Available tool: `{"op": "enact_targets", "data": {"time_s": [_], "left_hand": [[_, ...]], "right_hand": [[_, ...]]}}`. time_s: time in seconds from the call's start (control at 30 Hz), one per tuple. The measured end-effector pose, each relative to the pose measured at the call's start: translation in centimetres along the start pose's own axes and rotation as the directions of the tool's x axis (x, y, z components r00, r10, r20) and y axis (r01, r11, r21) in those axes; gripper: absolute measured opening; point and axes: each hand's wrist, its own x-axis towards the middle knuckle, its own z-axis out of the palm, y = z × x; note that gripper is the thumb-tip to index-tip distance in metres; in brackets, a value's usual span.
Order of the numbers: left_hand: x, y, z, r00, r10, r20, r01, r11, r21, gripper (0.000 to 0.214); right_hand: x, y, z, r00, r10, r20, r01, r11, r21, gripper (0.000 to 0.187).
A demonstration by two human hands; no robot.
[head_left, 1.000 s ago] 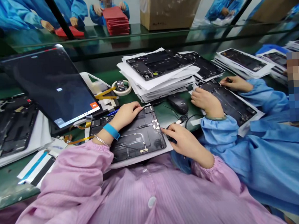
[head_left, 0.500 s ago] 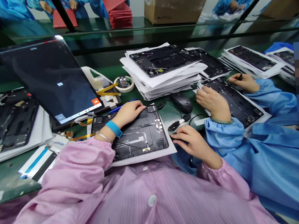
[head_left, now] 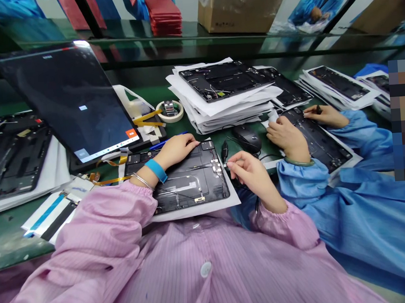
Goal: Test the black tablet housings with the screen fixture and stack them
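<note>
A black laptop casing [head_left: 177, 182], with thin wires and small boards on it, lies on a white sheet [head_left: 195, 212] before me. My left hand [head_left: 178, 149], a blue band on its wrist, lies across the casing's far part. Its fingers are stretched toward the far right corner and hold nothing visible. Just off the casing's right edge is my right hand [head_left: 250, 173], thumb and fingers pinched near a small pale tip. What they hold is too small to make out. A black cable plug [head_left: 225, 150] sits just beyond those fingertips.
A lit screen [head_left: 69, 104] stands at the left, near a tape roll [head_left: 170, 111]. Stacked casings on paper [head_left: 220, 109] rise behind. A mouse [head_left: 246, 138] lies at the right, beside a co-worker's hands [head_left: 287, 135] over another casing [head_left: 320, 139].
My right hand has moved up and slightly left, its fingers curling into a pinch over the spot where the coiled cable lay. My left hand stays on the casing.
</note>
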Motion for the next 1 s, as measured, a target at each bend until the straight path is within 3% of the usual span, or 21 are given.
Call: {"op": "enact_targets", "data": {"time_s": [0.23, 0.4, 0.53, 0.63, 0.73, 0.87, 0.97, 1.0], "left_hand": [[0.0, -0.1, 0.1, 1.000, -0.001, 0.000, 0.001, 1.000, -0.013, 0.029], [0.1, 0.0, 0.1, 1.000, -0.016, -0.001, 0.016, 1.000, -0.007, 0.029], [0.1, 0.1, 0.1, 1.000, -0.013, 0.000, 0.013, 1.000, 0.004, 0.027], [0.1, 0.3, 0.1, 1.000, -0.020, -0.004, 0.020, 1.000, 0.012, 0.026], [0.1, 0.5, 0.0, 0.999, -0.035, -0.002, 0.035, 0.999, 0.017, 0.025], [0.1, 0.4, 0.0, 0.999, -0.045, -0.005, 0.045, 0.999, 0.011, 0.024], [0.2, 0.2, 0.1, 0.999, -0.037, -0.006, 0.037, 0.999, -0.010, 0.025], [0.2, 0.3, 0.1, 1.000, -0.031, -0.005, 0.031, 0.999, -0.010, 0.026]], "right_hand": [[0.5, 0.6, 0.9, 0.987, -0.132, -0.087, 0.095, 0.936, -0.338, 0.011], [0.2, 0.1, 1.3, 0.972, -0.231, -0.036, 0.175, 0.821, -0.543, 0.007], [0.0, 0.0, 1.6, 0.970, -0.242, 0.018, 0.195, 0.735, -0.649, 0.010], [0.0, -0.2, 1.9, 0.966, -0.256, 0.041, 0.190, 0.593, -0.783, 0.017], [-0.2, -0.4, 2.0, 0.954, -0.271, 0.129, 0.254, 0.500, -0.828, 0.035], [-0.1, -0.8, 2.0, 0.954, -0.265, 0.143, 0.265, 0.514, -0.816, 0.040], [0.8, -1.0, 0.7, 0.953, -0.269, 0.143, 0.280, 0.594, -0.754, 0.035], [1.3, -0.9, -0.2, 0.945, -0.316, 0.084, 0.274, 0.625, -0.730, 0.032]]}}
